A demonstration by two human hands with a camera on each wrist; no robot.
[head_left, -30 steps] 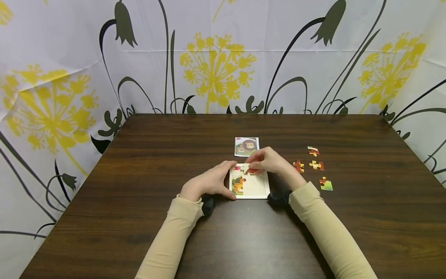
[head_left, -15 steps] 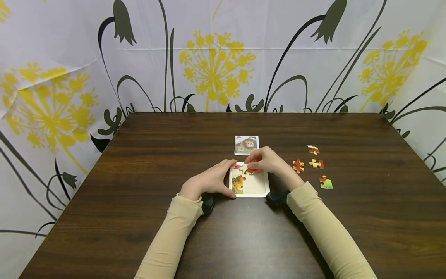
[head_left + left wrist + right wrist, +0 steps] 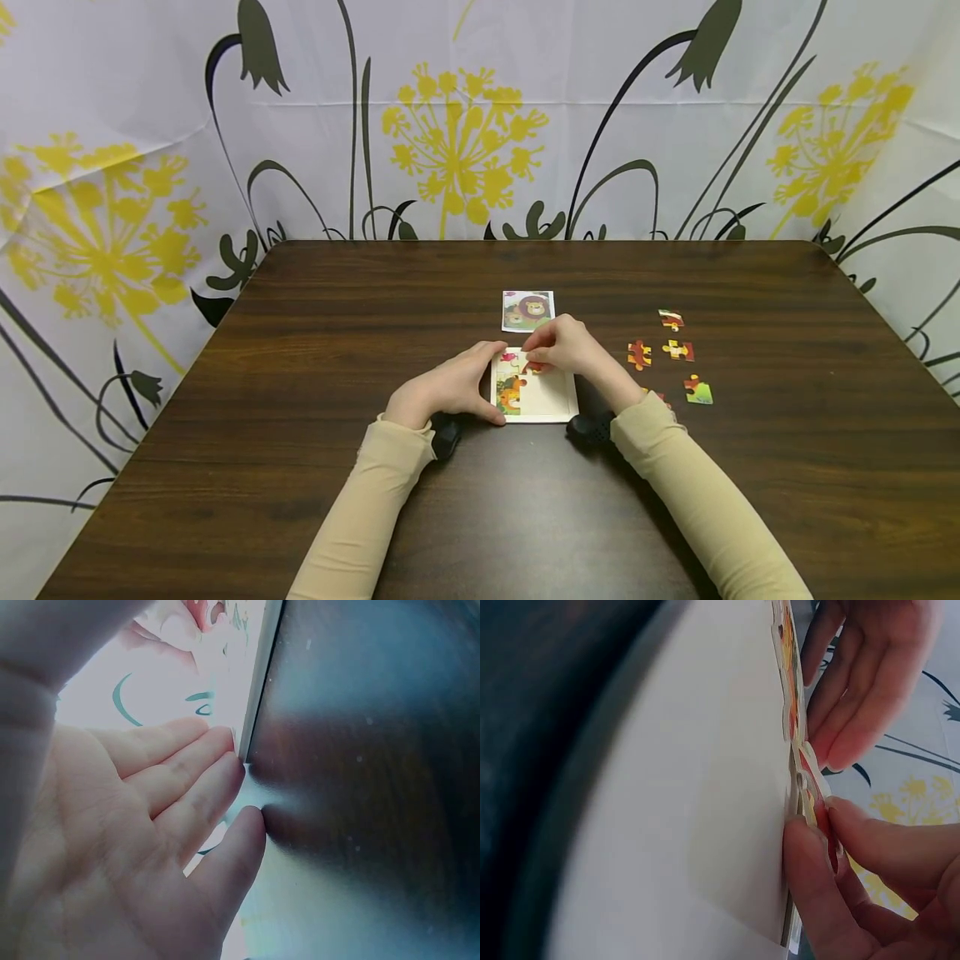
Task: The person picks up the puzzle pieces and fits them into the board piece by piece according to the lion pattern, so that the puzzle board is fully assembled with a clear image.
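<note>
R fingers point(image 3: 810, 851) pinch red pc point(image 3: 535, 367) @ tray point(image 3: 551, 400); L fingers point(image 3: 196, 799) straight; card point(image 3: 528, 311) behind; cuff point(image 3: 645, 429) overlaps loose pc point(image 3: 661, 397).

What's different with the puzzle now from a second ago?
The right hand slid a little left, still pinching the red puzzle piece. Its arm uncovered a loose piece by the right sleeve. Nothing was let go. The left hand stayed at the edge of the puzzle tray; the lion card and four other loose pieces stayed put.

Dark wood-grain table point(image 3: 480, 508); behind it, white flower-print backdrop point(image 3: 480, 125) (visibly creased).
</note>
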